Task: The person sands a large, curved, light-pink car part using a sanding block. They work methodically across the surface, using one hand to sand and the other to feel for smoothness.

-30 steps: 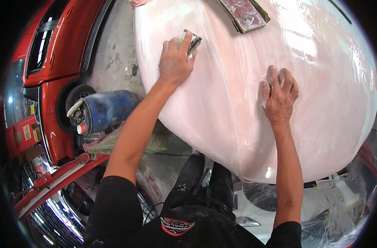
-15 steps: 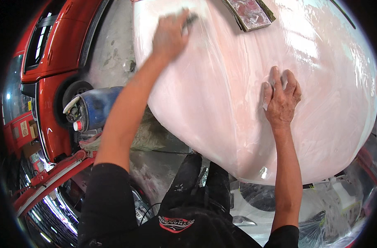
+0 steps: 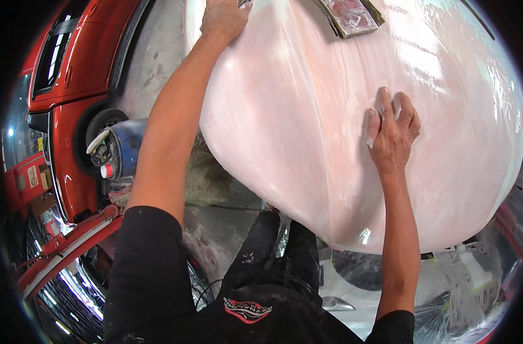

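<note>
A big curved panel, like a car hood [image 3: 261, 109], spreads in front of me, its surface wet, glossy and smeared pinkish white. At its far left edge my left hand [image 3: 224, 20] is closed, partly cut off by the frame's top. A small dark pad shows at its fingertips, too little of it to name more exactly. My right hand [image 3: 394, 129] rests on the panel right of the middle crease, fingers stretched and apart, whitish residue on the thumb. Beyond it lies a rectangular block [image 3: 350, 17] with dark layered edges and a smeared reddish-white top.
On the left stands a red vehicle [image 3: 80, 69]. Near its wheel is a blue container [image 3: 129, 146] with a red cap. A red metal bar [image 3: 72, 249] crosses at lower left. Plastic-covered car parts [image 3: 456, 286] lie below the panel's near right edge.
My left hand has slid farther away and slightly left along the panel, toward the top of the frame. My right hand has stayed almost in place.
</note>
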Demonstrator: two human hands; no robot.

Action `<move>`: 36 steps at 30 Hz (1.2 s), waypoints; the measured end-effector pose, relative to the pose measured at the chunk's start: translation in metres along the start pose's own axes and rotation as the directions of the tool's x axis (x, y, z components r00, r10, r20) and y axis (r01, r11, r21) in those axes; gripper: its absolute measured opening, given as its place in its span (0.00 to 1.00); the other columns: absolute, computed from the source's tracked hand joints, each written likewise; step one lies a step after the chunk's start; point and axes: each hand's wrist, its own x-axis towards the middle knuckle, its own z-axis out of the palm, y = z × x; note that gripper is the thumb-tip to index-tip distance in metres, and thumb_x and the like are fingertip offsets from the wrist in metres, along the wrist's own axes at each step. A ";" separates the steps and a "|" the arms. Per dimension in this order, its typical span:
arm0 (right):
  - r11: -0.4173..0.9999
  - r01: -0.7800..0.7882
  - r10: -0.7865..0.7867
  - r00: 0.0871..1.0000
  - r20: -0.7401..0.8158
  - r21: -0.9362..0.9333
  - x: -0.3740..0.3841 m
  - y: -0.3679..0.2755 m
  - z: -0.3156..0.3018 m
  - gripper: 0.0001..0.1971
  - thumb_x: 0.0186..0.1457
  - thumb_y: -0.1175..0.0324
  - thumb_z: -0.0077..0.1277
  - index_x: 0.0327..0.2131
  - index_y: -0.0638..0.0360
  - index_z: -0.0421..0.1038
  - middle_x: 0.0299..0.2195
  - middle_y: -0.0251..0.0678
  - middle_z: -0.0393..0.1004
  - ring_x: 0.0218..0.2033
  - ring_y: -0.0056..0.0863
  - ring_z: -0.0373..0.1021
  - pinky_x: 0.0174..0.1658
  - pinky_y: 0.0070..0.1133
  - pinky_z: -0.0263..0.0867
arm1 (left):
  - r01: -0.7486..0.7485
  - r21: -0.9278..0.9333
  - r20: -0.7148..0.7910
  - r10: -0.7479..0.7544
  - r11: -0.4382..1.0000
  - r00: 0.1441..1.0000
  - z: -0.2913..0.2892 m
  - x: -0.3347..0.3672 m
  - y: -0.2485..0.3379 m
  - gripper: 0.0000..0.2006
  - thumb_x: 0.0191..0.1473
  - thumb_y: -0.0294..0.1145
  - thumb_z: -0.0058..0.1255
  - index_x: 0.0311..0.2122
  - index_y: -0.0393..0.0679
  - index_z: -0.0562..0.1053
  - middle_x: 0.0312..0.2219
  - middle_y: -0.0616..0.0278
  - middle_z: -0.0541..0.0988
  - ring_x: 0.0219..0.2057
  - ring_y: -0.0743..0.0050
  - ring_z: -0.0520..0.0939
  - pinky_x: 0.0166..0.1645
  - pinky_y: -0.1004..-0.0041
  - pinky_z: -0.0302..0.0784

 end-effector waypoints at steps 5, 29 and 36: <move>0.997 -0.038 0.040 0.999 0.027 -0.061 -0.005 0.013 -0.002 0.24 0.62 0.55 0.55 0.61 0.43 0.74 0.61 0.37 0.62 0.61 0.41 0.56 0.64 0.37 0.54 | -0.122 -0.178 0.008 0.125 0.977 0.992 -0.015 -0.137 0.050 0.34 0.51 0.32 0.64 0.65 0.49 0.70 0.46 0.40 0.78 0.48 0.40 0.77 0.55 0.50 0.72; 0.997 -0.017 0.018 1.000 0.022 -0.080 -0.004 0.013 0.001 0.25 0.64 0.53 0.53 0.63 0.43 0.72 0.63 0.38 0.60 0.62 0.40 0.55 0.65 0.37 0.52 | -0.104 -0.180 -0.013 0.103 0.978 0.995 -0.017 -0.124 0.042 0.30 0.54 0.33 0.61 0.64 0.49 0.71 0.41 0.46 0.79 0.45 0.45 0.77 0.52 0.55 0.73; 0.997 0.018 -0.018 1.000 0.006 -0.076 -0.004 0.007 0.003 0.24 0.64 0.54 0.53 0.62 0.43 0.72 0.62 0.39 0.62 0.61 0.41 0.56 0.65 0.37 0.53 | -0.147 -0.086 -0.001 0.147 0.985 0.989 0.011 -0.014 -0.027 0.23 0.59 0.37 0.55 0.59 0.42 0.73 0.41 0.46 0.81 0.44 0.48 0.79 0.52 0.54 0.73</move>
